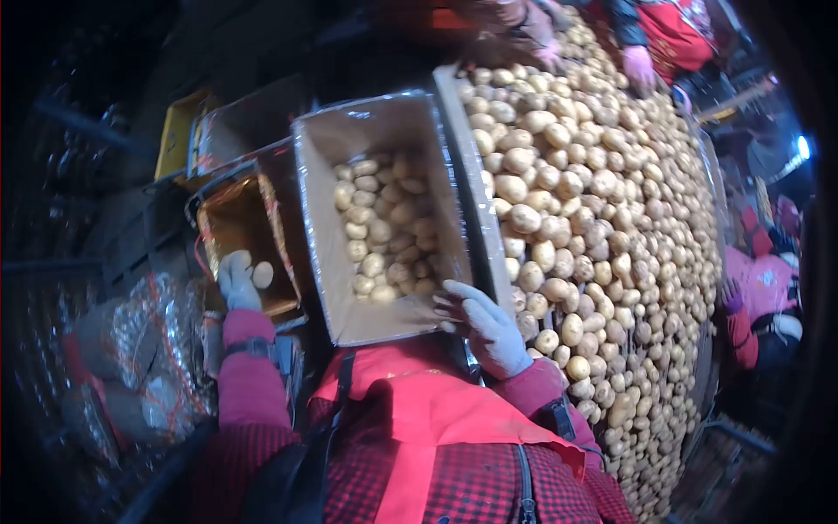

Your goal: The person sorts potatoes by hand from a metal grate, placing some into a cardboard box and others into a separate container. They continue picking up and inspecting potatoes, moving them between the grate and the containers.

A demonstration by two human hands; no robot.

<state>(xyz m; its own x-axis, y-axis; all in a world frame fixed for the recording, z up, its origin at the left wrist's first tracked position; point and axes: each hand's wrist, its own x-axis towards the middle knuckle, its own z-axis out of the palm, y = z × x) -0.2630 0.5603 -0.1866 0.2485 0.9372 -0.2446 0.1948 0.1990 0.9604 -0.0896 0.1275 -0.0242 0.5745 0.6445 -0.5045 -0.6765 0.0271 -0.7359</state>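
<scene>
My left hand (237, 281), in a pale glove, is over the near left part of an orange-lined crate (278, 210). Its fingers are loosely extended, and a light potato (263, 275) is just beside them. My right hand (485, 330), also gloved, has its fingers apart at the near right corner of a cardboard box (384, 330) edged with shiny tape. Nothing shows in its grasp. Inside that box, many potatoes (381, 230) cover the far and middle part of the bottom.
A large heap of potatoes (602, 227) covers the sorting table at right, behind a wooden side board (476, 183). A yellow crate (179, 135) stands at far left. Stacked wrapped sacks (144, 349) lie at left. Other people's gloved hands (639, 68) touch the heap's far end.
</scene>
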